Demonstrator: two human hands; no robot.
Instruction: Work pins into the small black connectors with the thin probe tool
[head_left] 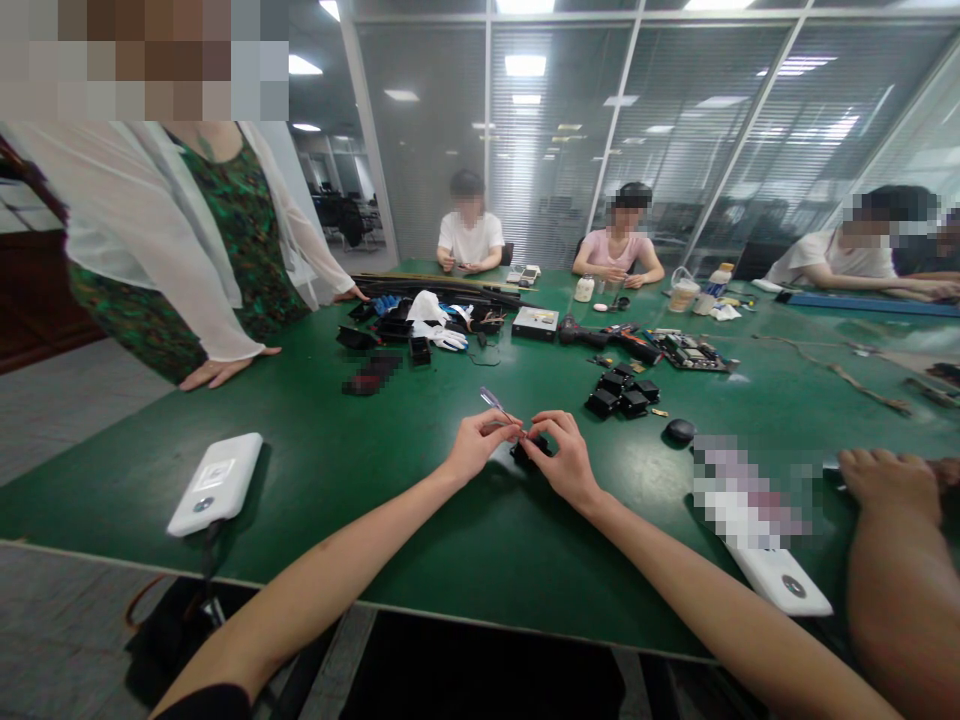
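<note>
Near the middle of the green table (pixel 420 520), my left hand (pixel 481 443) has its fingers pinched around a thin screwdriver with a pale purple handle (pixel 491 399). The handle sticks up to the upper left, and its lower end reaches down between my fingertips. Beside it, my right hand (pixel 562 450) is closed with thumb and forefinger together, touching a small black part (pixel 531 452). Both hands' fingertips nearly meet over that part, which they partly cover. Whether my right fingers also hold something tiny cannot be made out.
Black boxes (pixel 621 391) lie beyond my right hand, near a black mouse (pixel 679 431). White power banks (pixel 217 484) rest at left and right. Farther back are gloves (pixel 435 322), a drill (pixel 581 330) and a circuit board (pixel 690 350). A person's arm (pixel 896 560) is close at right; others surround the table.
</note>
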